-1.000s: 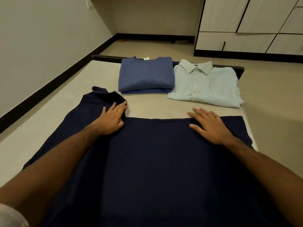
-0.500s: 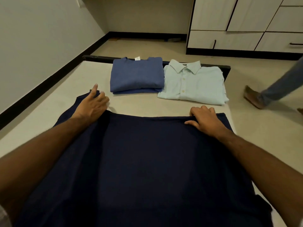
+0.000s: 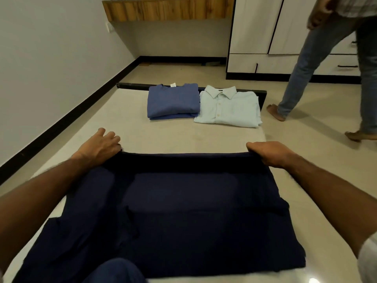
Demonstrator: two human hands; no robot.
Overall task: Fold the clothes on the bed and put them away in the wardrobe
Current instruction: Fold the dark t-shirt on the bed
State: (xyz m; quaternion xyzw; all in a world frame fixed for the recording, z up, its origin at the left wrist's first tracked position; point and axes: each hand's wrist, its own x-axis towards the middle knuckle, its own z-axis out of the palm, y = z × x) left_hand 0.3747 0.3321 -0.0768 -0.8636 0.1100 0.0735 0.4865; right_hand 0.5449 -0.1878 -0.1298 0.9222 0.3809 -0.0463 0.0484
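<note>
The left hand and the right hand each grip a far corner of the navy shirt, lifting that edge off the bed. Farther away lie a folded blue sweater and, touching its right side, a folded pale shirt.
</note>
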